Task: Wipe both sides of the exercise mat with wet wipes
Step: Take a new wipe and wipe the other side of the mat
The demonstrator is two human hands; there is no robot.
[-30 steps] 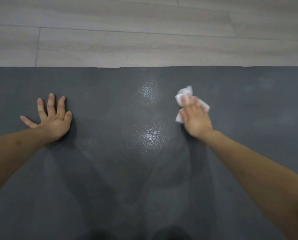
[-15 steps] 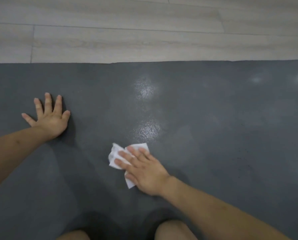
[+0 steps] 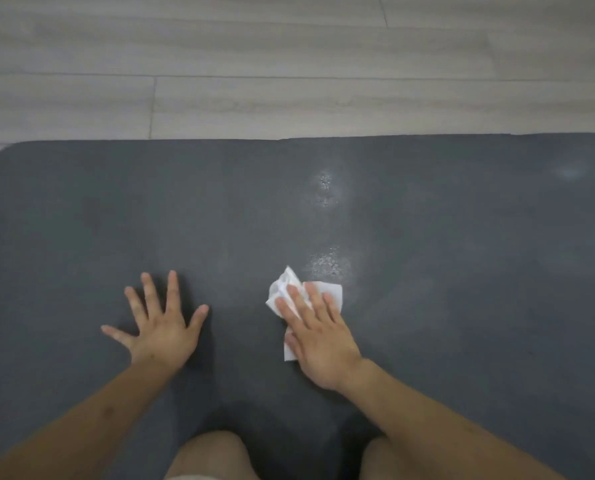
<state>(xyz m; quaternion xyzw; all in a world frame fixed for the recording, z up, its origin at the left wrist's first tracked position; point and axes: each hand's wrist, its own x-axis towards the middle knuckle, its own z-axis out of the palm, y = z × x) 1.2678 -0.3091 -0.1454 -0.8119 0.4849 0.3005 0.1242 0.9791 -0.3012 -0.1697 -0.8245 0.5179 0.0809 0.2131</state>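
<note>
The dark grey exercise mat (image 3: 462, 271) lies flat on the floor and fills most of the view, its rounded far-left corner showing. My right hand (image 3: 318, 337) presses a crumpled white wet wipe (image 3: 282, 289) flat onto the mat with straight fingers; part of the wipe is hidden under the palm. Glossy wet patches (image 3: 329, 265) shine just beyond the wipe. My left hand (image 3: 161, 327) rests flat on the mat with fingers spread, to the left of the wipe.
Pale wood-look floor (image 3: 289, 64) runs beyond the mat's far edge. My bare knees (image 3: 213, 455) rest on the mat at the bottom of the view.
My right hand has swept the wipe from the far right toward me and to the centre. The view has shifted left, showing the mat's corner; my knees have come into view.
</note>
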